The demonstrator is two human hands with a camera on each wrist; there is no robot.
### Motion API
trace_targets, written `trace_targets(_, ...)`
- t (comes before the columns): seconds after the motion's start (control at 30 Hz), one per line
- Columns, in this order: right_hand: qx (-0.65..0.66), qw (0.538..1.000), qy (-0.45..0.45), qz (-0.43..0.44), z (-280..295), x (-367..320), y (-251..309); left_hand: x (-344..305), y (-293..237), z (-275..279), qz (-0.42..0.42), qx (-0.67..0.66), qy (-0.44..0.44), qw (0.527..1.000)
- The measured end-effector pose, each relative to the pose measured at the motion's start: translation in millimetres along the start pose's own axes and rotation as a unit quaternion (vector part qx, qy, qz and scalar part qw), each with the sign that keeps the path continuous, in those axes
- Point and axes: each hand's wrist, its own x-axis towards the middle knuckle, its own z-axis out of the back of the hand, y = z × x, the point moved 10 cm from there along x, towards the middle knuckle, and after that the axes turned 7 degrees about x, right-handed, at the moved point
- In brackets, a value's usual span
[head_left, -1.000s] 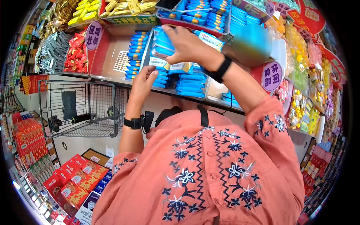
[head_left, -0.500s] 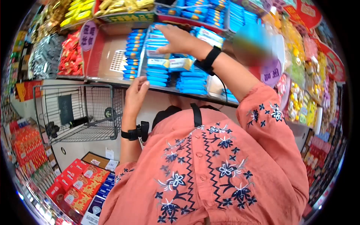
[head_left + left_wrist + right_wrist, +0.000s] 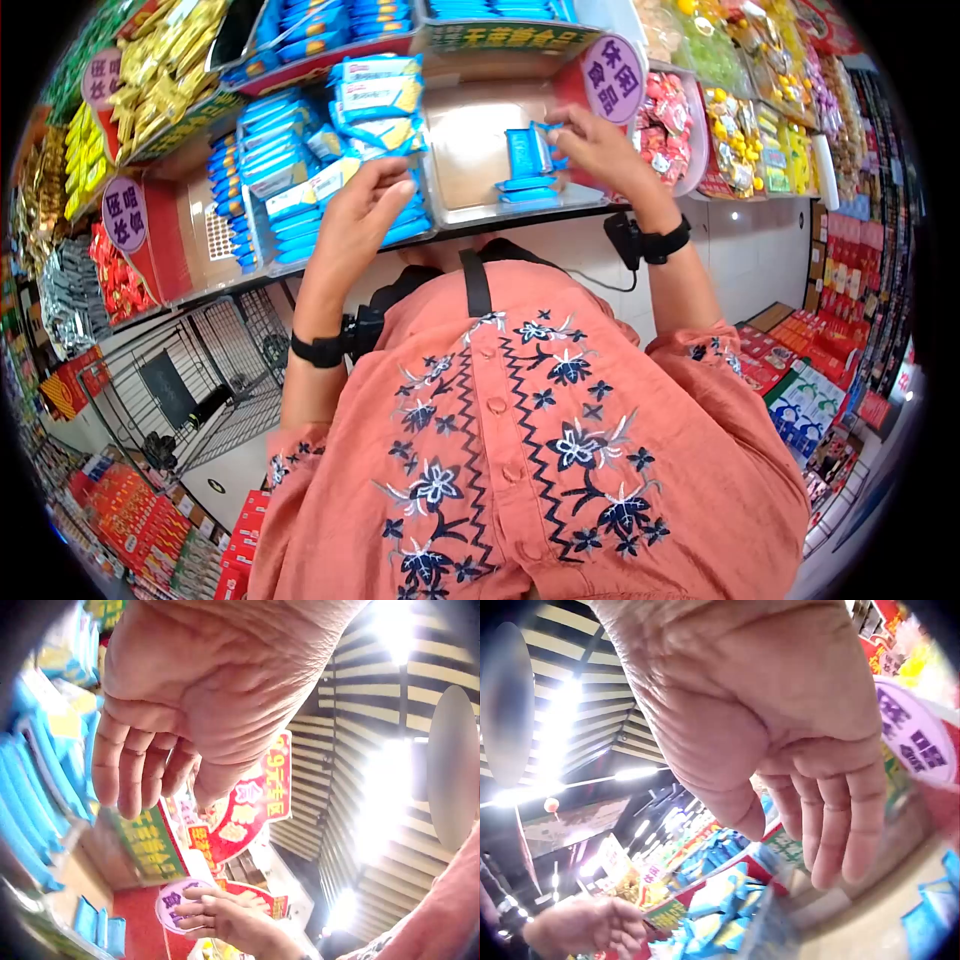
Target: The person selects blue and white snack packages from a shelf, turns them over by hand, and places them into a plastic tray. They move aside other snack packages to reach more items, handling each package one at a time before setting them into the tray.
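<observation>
My right hand (image 3: pixel 605 158) hangs at the right side of a shallow display compartment (image 3: pixel 470 150), its fingertips close to a few blue snack packets (image 3: pixel 526 152). The right wrist view shows that hand's fingers (image 3: pixel 832 817) stretched downward and holding nothing, with blue packets (image 3: pixel 930 907) off to the side. Over the front of the neighbouring compartment is my left hand (image 3: pixel 352 222), its fingers loosely extended and empty. Beside and beneath it lie stacked blue-and-yellow packets (image 3: pixel 375 92); the hand covers part of them.
Clear dividers separate the compartments. Further left are a bin with a brown base (image 3: pixel 183 225), red-wrapped sweets (image 3: pixel 118 275) and gold packets (image 3: pixel 165 75). A round purple sign (image 3: pixel 613 78) stands beside the right hand. A wire shopping cart (image 3: pixel 200 370) is at the lower left.
The head view has swung right. My right hand has left the large blue stack for the compartment to its right. My left hand now overlaps the packets instead of hovering at the front edge.
</observation>
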Motion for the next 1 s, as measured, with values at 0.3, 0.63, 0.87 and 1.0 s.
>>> trace_targets(0.3,-0.152,0.985,-0.079,-0.021,11.4,12.2,-123.3,178.0,43.7,-179.1,0.089,0.151,0.209,0.962)
trace_targets(0.63,-0.121,0.984,-0.051,-0.118,-1.3,47.2,-155.1,217.0,153.5,-231.3,0.316,0.126,0.183,0.922)
trace_targets(0.87,-0.089,0.988,0.002,-0.13,-8.8,62.3,-177.4,212.0,157.0,-242.6,0.31,0.031,0.195,0.93)
trace_targets(1.0,-0.021,0.993,0.0,-0.119,-7.6,64.7,-174.0,214.5,123.5,-237.4,0.212,0.108,0.178,0.955)
